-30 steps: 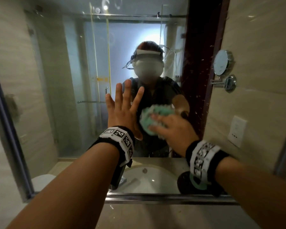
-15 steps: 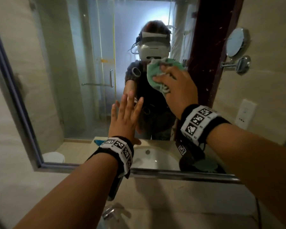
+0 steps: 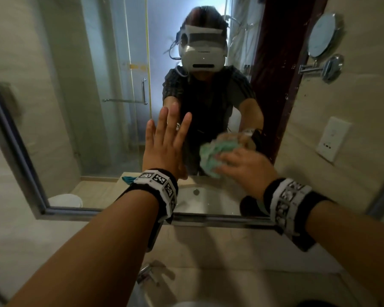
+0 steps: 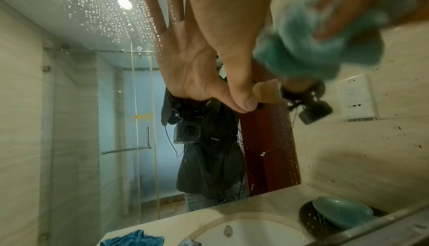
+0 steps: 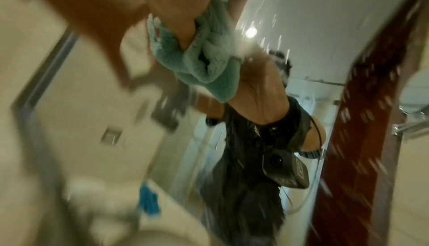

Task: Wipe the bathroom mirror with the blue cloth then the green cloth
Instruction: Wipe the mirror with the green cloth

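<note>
Now our right hand (image 3: 245, 165) clutches the green cloth (image 3: 217, 151) low on the mirror (image 3: 98, 129), just right of our flat, empty left hand (image 3: 164, 147).

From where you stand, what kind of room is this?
Most likely a bathroom, perhaps in a hotel. A wall mirror hangs over a white sink set in a stone counter, and the mirror reflects a glass shower door. A round shaving mirror is mounted beside it.
</note>
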The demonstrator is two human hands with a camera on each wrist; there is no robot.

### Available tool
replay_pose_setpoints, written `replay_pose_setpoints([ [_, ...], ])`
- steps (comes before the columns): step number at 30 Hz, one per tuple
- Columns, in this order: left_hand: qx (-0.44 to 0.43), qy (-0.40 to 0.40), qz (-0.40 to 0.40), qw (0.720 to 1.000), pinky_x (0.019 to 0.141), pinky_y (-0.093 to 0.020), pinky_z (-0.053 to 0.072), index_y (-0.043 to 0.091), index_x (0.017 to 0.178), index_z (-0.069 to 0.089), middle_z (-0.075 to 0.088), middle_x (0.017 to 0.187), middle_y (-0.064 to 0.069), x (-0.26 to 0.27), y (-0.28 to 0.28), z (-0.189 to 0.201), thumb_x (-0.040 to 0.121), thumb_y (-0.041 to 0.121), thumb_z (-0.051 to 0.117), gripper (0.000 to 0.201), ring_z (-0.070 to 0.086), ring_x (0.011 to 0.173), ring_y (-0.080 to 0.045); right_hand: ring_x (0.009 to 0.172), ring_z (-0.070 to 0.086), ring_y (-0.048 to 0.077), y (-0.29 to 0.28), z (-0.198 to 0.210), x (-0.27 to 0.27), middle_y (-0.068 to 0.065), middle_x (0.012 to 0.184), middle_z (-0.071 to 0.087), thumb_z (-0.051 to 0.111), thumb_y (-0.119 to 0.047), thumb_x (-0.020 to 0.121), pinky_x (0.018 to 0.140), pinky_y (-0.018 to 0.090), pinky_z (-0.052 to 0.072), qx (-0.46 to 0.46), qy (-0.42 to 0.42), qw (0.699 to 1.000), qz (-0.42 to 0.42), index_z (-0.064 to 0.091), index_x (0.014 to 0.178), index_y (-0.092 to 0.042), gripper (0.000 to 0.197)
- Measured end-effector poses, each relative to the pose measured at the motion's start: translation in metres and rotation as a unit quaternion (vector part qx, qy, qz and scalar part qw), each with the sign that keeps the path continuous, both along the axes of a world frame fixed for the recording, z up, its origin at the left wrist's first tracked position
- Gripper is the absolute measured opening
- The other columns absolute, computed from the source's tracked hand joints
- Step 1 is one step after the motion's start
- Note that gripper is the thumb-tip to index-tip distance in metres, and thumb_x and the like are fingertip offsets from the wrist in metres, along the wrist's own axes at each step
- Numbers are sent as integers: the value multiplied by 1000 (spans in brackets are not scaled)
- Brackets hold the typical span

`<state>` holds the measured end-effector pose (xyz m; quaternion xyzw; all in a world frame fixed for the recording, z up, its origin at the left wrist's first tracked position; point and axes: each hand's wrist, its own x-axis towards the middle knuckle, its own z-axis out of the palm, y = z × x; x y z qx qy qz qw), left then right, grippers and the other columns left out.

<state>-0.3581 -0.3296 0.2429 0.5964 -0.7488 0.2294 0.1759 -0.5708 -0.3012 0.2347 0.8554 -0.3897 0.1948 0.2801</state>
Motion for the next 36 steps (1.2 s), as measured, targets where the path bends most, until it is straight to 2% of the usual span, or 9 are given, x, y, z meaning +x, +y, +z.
replay_pose_setpoints([
  [3,3,3,3,1000,114,-51,-14,20,128,-49,-48,139,-9,-1,-1,0,60,62,75,148,-37,132,-32,107,55,36,-8,61,5,11,119,61,68,-1,73,92,49,46,-68,-163,984,-23,70,107,-18,38],
  [7,-1,7,-2,1000,114,-50,-14,21,127,-50,-48,138,-8,-1,-4,-2,59,62,76,149,-37,132,-30,97,57,37,-16,63,5,9,114,63,62,-13,78,84,49,49,-164,-183,969,4,70,104,-19,27],
  [10,-14,14,-9,1000,115,-51,-10,21,129,-49,-44,142,-8,0,-3,-5,57,62,77,151,-31,137,-32,97,56,32,-13,16,9,14,110,66,83,-2,60,88,42,49,-154,-127,980,17,72,98,-13,41],
  [13,-19,14,-1,1000,116,-53,-8,18,131,-46,-39,147,-11,-5,0,-12,58,62,77,149,-29,138,-33,89,63,30,-11,-42,4,13,110,66,81,-3,61,82,44,55,-25,-62,998,22,71,100,-12,41],
  [16,-13,29,4,999,115,-50,-12,17,131,-45,-35,149,-14,-12,2,-22,65,55,76,143,-32,136,-31,74,63,27,1,-102,-13,6,92,68,87,-7,50,58,36,55,78,30,996,10,75,88,-18,42],
  [19,10,11,1,1000,116,-50,-10,18,130,-46,-35,149,-15,-18,7,-34,65,51,79,145,-37,132,-28,72,64,24,13,-120,-34,-1,91,69,91,-16,43,52,29,51,61,133,989,-13,74,75,-25,38],
  [24,26,-19,2,999,114,-52,-11,17,128,-49,-38,147,-15,-34,14,-43,64,55,78,147,-37,130,-32,92,64,37,8,-32,-47,15,106,66,72,-10,71,72,48,56,-48,-41,998,4,72,95,-12,24],
  [28,20,-9,-12,1000,115,-52,-11,20,136,-41,-38,147,-16,-57,14,-51,63,57,77,144,-36,132,-32,104,58,37,-2,10,-46,13,117,62,71,-2,76,91,46,48,-118,-203,972,9,71,101,-15,28],
  [36,-25,37,-28,999,114,-52,-12,21,137,-38,-32,150,-15,-80,7,-81,66,61,72,137,-26,139,-35,77,66,29,-2,-122,-48,11,93,69,86,1,50,62,45,57,-26,-12,999,43,74,89,-12,43],
])
